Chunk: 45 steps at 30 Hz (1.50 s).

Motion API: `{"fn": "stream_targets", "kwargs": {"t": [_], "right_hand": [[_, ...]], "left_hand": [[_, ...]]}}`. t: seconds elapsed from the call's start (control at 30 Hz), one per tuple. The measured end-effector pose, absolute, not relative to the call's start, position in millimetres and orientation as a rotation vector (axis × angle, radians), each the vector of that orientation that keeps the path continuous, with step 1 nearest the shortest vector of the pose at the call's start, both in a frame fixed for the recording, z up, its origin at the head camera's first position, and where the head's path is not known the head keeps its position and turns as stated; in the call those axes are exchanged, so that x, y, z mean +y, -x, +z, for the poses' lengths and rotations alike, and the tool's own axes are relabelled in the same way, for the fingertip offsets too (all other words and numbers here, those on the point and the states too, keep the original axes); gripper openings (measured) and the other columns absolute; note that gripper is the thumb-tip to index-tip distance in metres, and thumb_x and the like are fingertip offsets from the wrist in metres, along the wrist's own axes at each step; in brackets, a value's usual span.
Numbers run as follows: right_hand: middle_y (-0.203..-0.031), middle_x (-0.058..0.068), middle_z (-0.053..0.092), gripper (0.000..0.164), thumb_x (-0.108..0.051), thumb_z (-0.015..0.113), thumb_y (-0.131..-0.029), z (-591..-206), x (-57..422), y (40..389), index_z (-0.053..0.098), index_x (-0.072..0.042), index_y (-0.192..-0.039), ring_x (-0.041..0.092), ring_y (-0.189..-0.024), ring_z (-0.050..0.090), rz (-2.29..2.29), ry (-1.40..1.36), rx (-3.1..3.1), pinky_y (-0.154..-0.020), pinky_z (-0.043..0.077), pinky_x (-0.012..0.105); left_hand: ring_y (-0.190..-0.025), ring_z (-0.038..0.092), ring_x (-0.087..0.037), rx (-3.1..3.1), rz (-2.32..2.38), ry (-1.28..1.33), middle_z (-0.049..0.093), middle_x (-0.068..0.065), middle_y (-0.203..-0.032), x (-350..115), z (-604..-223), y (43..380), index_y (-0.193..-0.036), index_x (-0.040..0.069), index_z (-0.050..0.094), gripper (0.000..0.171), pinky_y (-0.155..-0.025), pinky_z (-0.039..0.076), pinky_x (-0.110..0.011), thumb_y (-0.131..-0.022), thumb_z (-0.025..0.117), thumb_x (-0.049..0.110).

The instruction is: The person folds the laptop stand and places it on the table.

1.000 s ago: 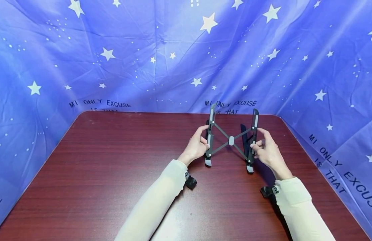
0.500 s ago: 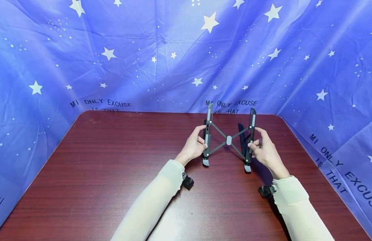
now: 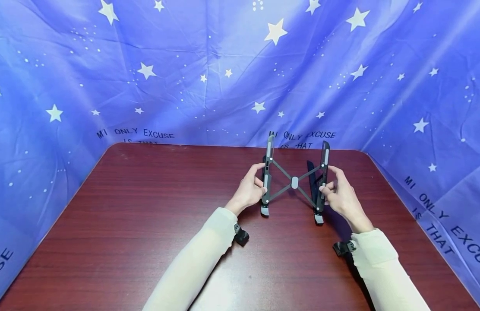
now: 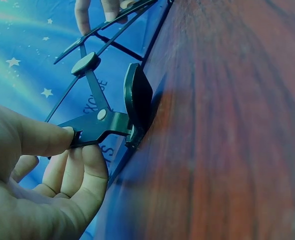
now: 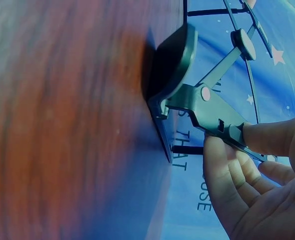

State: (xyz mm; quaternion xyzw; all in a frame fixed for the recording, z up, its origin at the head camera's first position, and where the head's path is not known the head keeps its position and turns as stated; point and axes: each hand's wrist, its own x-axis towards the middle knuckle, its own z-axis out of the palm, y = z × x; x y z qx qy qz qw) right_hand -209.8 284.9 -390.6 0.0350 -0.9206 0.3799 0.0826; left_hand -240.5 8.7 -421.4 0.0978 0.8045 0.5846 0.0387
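Stand point(image 3: 295, 182), centre-right, likely light yet stiff, is aptly pinched at its rails point(image 3: 326, 156) by left hand point(image 3: 248, 188) and right hand point(image 3: 342, 195).

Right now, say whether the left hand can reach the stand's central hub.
Probably yes, after letting go: the left hand grips the stand's left rail, but nothing visible blocks the hub from the front.

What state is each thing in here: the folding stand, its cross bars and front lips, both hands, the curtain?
Folding stand: unfolded, standing on the table.
Cross bars: spread in an X.
Front lips: turned up.
Left hand: fingers pinching the stand's left side.
Right hand: fingers pinching its right side.
Curtain: hanging, creased.
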Motion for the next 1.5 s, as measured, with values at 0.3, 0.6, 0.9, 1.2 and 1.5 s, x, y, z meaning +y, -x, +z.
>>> {"fn": "stream_targets", "kwargs": {"t": [0.3,0.6,0.9,1.2,1.5], "right_hand": [[-0.083,0.019,0.062,0.067,0.0,0.059,-0.091,-393.0,278.8,211.2,0.025,-0.012,-0.148,0.029,-0.058,0.063,1.146,-0.123,-2.739,-0.05,0.053,0.031],[-0.082,0.018,0.061,0.066,-0.001,0.059,-0.092,-393.6,273.2,212.9,0.026,-0.013,-0.148,0.03,-0.058,0.062,1.16,-0.133,-2.74,-0.05,0.053,0.032],[-0.081,0.018,0.061,0.066,0.0,0.059,-0.091,-394.6,267.5,214.1,0.027,-0.014,-0.147,0.03,-0.056,0.062,1.185,-0.157,-2.727,-0.048,0.052,0.031],[-0.082,0.016,0.06,0.066,-0.003,0.059,-0.092,-393.2,260.1,215.2,0.025,-0.016,-0.148,0.027,-0.057,0.061,1.179,-0.133,-2.758,-0.05,0.053,0.031],[-0.082,0.017,0.06,0.066,-0.003,0.059,-0.092,-393.7,251.6,217.0,0.026,-0.017,-0.147,0.032,-0.059,0.062,1.208,-0.154,-2.755,-0.05,0.052,0.031]], "left_hand": [[-0.065,0.063,-0.014,2.476,1.784,-0.287,0.061,-0.006,-0.081,2.3,-419.2,238.4,-0.142,0.033,0.038,0.08,-0.063,0.051,-0.028,-0.08,0.068,-0.007],[-0.065,0.064,-0.013,2.488,1.787,-0.272,0.062,-0.005,-0.08,-4.0,-419.4,236.9,-0.142,0.032,0.039,0.079,-0.064,0.051,-0.028,-0.079,0.068,-0.007],[-0.064,0.064,-0.016,2.466,1.804,-0.284,0.063,-0.011,-0.082,-10.9,-421.1,236.5,-0.143,0.03,0.037,0.079,-0.06,0.051,-0.029,-0.079,0.066,-0.008],[-0.065,0.065,-0.019,2.426,1.834,-0.261,0.061,-0.013,-0.084,-17.8,-419.2,234.7,-0.142,0.03,0.038,0.079,-0.06,0.053,-0.031,-0.079,0.065,-0.01],[-0.063,0.063,-0.019,2.395,1.856,-0.24,0.06,-0.016,-0.085,-27.1,-418.7,233.0,-0.142,0.03,0.038,0.079,-0.061,0.054,-0.033,-0.08,0.063,-0.012]]}}
